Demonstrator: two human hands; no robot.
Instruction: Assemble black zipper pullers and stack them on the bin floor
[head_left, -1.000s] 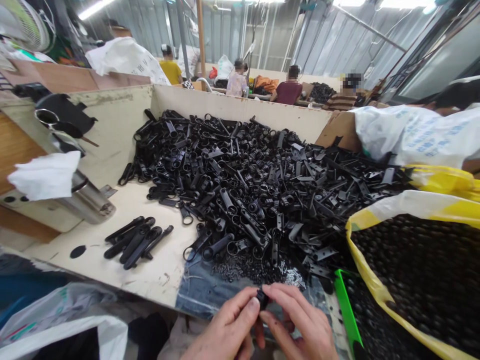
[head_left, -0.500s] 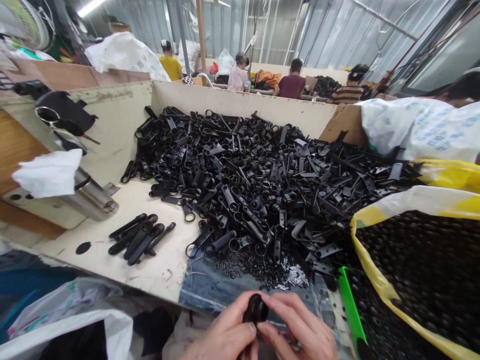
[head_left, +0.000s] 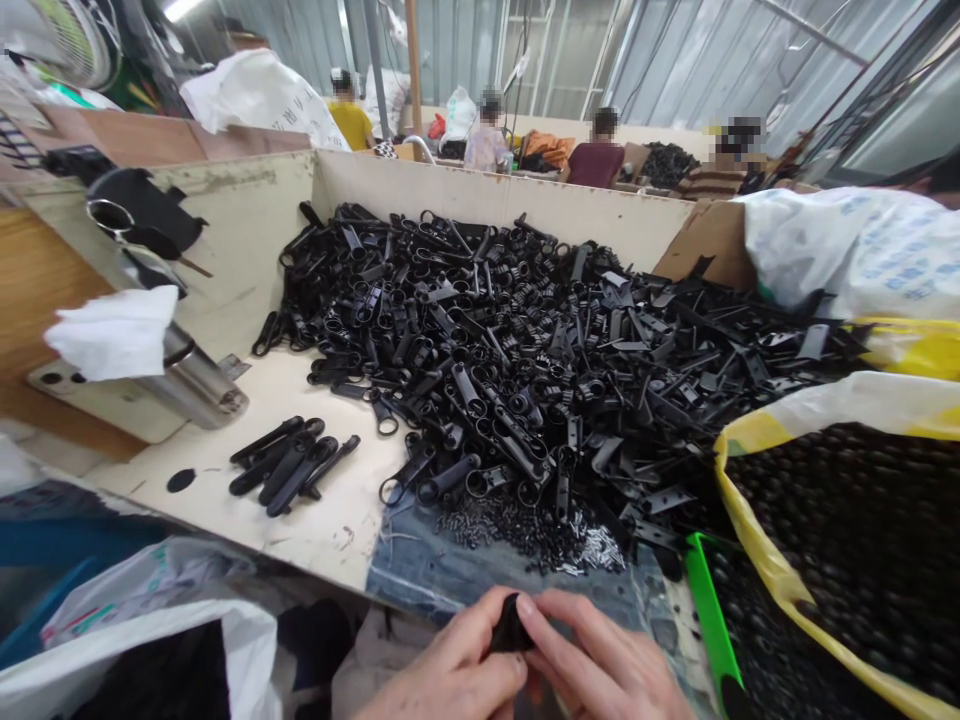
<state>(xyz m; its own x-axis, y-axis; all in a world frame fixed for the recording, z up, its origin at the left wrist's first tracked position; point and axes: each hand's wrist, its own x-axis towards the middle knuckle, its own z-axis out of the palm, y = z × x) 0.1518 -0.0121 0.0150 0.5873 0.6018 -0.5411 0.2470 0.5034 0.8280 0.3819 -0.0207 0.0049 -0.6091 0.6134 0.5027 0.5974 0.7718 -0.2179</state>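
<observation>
At the bottom edge, my left hand (head_left: pixel 450 670) and my right hand (head_left: pixel 600 665) meet, fingers pinched together on a small black plastic part (head_left: pixel 511 628). Just beyond them a patch of denim cloth (head_left: pixel 450 570) holds a scatter of tiny screws (head_left: pixel 540 535). Behind that rises a big heap of black plastic parts (head_left: pixel 510 340) in a shallow wooden bin (head_left: pixel 480 205). A small row of assembled black pieces (head_left: pixel 289 465) lies on the bin floor at the left.
A yellow-rimmed bag of small black pieces (head_left: pixel 847 540) and a green scoop (head_left: pixel 709 620) sit at the right. A steel flask (head_left: pixel 187 380) with white tissue (head_left: pixel 112 330) lies at the left. White sacks lie in front; several people sit at a far table.
My hands have slid slightly lower in view while turning the small black part between the fingertips. The view has shifted a little to the left.
</observation>
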